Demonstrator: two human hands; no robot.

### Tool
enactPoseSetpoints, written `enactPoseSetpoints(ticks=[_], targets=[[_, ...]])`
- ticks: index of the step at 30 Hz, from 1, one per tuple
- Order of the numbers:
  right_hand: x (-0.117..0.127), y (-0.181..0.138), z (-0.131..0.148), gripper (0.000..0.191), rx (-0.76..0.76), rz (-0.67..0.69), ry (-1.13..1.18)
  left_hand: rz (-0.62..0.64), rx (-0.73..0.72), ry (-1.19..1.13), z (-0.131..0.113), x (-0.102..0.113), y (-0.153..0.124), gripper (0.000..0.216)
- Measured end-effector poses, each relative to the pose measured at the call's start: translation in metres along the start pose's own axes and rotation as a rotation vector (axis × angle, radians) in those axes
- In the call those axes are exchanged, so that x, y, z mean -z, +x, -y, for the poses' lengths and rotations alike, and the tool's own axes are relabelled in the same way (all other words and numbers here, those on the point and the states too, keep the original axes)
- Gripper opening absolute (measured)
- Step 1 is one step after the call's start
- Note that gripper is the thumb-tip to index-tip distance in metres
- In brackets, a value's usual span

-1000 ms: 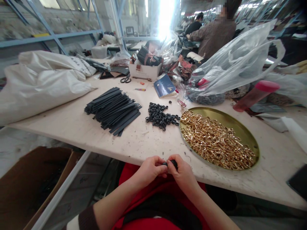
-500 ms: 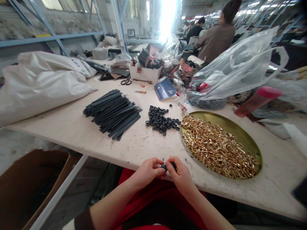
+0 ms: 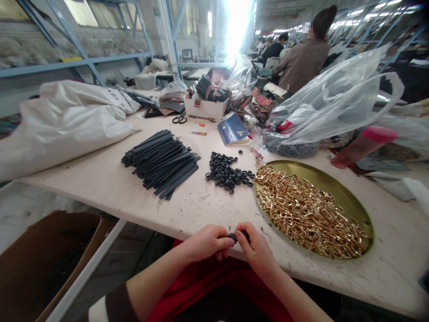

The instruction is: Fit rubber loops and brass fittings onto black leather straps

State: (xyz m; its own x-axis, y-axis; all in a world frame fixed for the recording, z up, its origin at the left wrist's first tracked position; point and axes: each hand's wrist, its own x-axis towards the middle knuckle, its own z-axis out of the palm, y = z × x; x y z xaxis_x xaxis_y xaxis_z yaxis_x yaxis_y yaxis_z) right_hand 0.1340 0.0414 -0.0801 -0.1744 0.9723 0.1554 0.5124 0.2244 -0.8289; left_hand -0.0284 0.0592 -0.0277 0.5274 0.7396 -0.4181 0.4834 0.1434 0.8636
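In the head view, a small dark piece [image 3: 232, 237] sits between the two hands, low in the middle and close to the near edge of the table [image 3: 181, 210]. Its left end lies between the thumb and fingertips of the left hand [image 3: 208, 242], which are pinched together on it. The right hand [image 3: 255, 247] also has hold of dark material, its thumb pressed on top and its fingers curled around behind, with some dark showing past the thumb. Whether this is one piece or several cannot be told, since the fingers cover much of it. Neither grip shows any slack around what it holds.

Both forearms come up from the bottom of the view and slant inward, so that the hands meet with the fingertips nearly touching. The left wrist looks fairly straight, and a dark sleeve [image 3: 120, 304] with a white band ends partway along that forearm. The right forearm is bare as far as it shows, its hand angled up and to the left.

Beyond the hands lies a heap of black loops [image 3: 228, 172], with a stack of black strips [image 3: 161, 163] to its left. Just right of the loops, a round gold tray [image 3: 350, 197] bears a spread of gold metal pieces [image 3: 308, 212].
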Motion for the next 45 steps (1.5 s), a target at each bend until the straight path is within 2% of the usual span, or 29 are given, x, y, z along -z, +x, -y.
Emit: enactPoseSetpoints(ticks=[6,10,12,14,17,21,23,25,27,30,34,36,39,42,43,45], targets=[[-0.018,0.008,0.0,0.025,-0.005,-0.049,0.066,0.006,0.053,-0.078,0.009,0.018,0.002,0.026],[-0.029,0.015,0.001,0.026,-0.02,-0.085,0.058,-0.028,0.037,-0.133,0.018,0.021,0.008,0.023],[-0.033,0.022,0.002,0.027,-0.031,-0.099,0.057,-0.074,-0.017,0.006,0.019,0.022,0.011,0.025],[-0.035,0.032,0.003,0.027,-0.032,-0.071,0.056,-0.118,-0.079,0.272,0.019,0.031,0.014,0.028],[-0.035,0.049,0.006,0.027,0.004,-0.008,-0.044,-0.291,-0.106,0.665,0.016,0.067,0.022,0.029],[-0.034,0.065,0.003,0.026,0.13,-0.005,-0.237,-0.672,0.011,0.916,0.017,0.133,0.034,0.026],[-0.029,0.069,-0.004,0.024,0.141,-0.039,-0.224,-0.761,0.059,0.999,0.023,0.151,0.041,0.025],[-0.021,0.073,-0.012,0.024,0.119,-0.114,-0.196,-0.793,0.073,1.057,0.03,0.157,0.047,0.026],[-0.01,0.079,-0.019,0.022,0.095,-0.188,-0.219,-0.809,0.072,1.083,0.036,0.156,0.052,0.028],[0.0,0.096,-0.024,0.02,0.103,-0.197,-0.369,-0.835,0.073,1.073,0.036,0.155,0.056,0.029],[-0.004,0.118,-0.022,0.015,0.091,-0.185,-0.474,-0.862,0.061,0.993,0.022,0.155,0.044,0.03],[-0.008,0.124,-0.021,0.01,0.073,-0.199,-0.45,-0.848,0.035,0.922,0.013,0.144,0.031,0.029],[-0.009,0.123,-0.02,0.006,0.07,-0.198,-0.369,-0.731,-0.008,0.764,0.004,0.108,0.012,0.028],[-0.001,0.107,-0.014,0.016,0.07,-0.176,-0.266,-0.551,0.01,0.542,0.005,0.06,0.001,0.03],[0.003,0.098,-0.01,0.022,0.046,-0.144,-0.163,-0.508,0.033,0.386,0.006,0.045,-0.001,0.029],[0.011,0.077,-0.001,0.029,-0.073,-0.052,0.216,-0.456,0.055,0.051,0.009,0.022,-0.002,0.023]])
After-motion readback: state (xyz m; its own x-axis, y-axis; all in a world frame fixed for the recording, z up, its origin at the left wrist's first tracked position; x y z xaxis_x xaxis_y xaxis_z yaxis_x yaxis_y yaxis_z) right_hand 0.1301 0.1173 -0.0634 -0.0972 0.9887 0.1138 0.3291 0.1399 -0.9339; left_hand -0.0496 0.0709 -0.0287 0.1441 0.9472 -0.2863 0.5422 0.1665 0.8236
